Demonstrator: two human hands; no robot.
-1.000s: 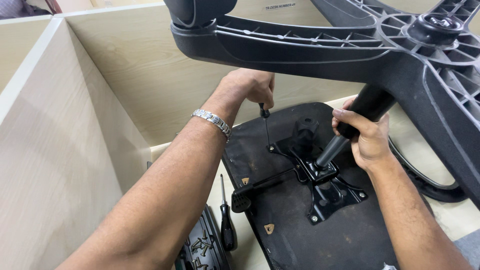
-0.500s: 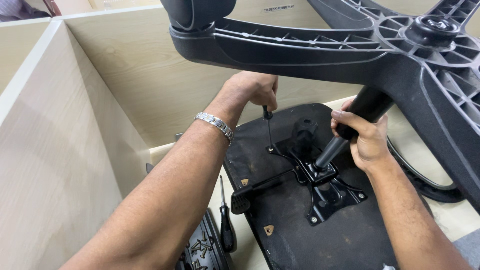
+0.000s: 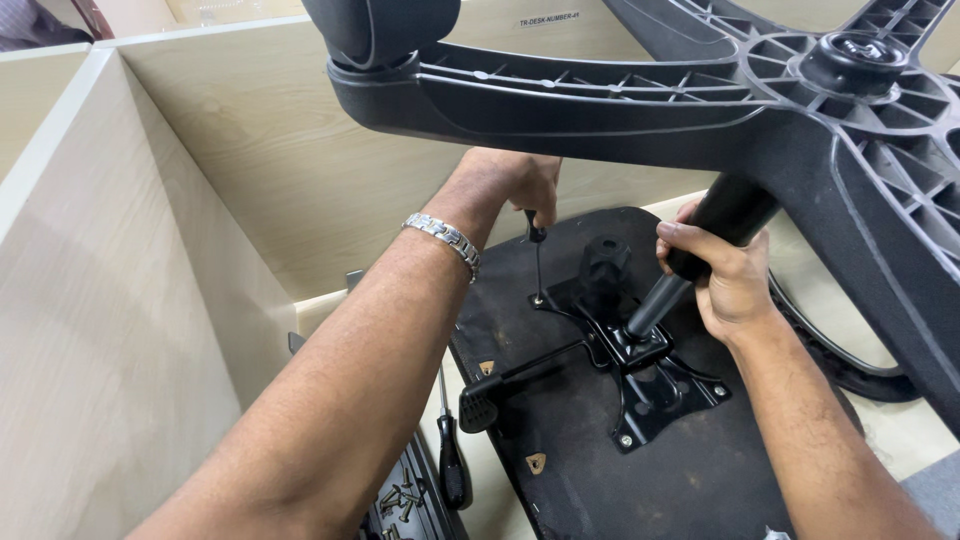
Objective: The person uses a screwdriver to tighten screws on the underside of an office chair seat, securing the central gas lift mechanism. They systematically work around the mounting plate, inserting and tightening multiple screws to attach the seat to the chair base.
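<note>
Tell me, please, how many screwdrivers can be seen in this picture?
2. One screwdriver is upright in the left hand, tip at the black mounting plate. The second screwdriver lies below the left forearm. Others may be hidden.

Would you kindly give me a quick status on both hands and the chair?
Left hand on screwdriver, tip at mounting plate corner. Right hand gripping gas cylinder. Star base overhangs the view.

We see two bare forearms, no sleeves in view, a silver metal link bracelet (image 3: 443,240) around our left wrist, left hand (image 3: 510,180) and right hand (image 3: 725,275) ungloved, no rings visible, fingernails short.
</note>
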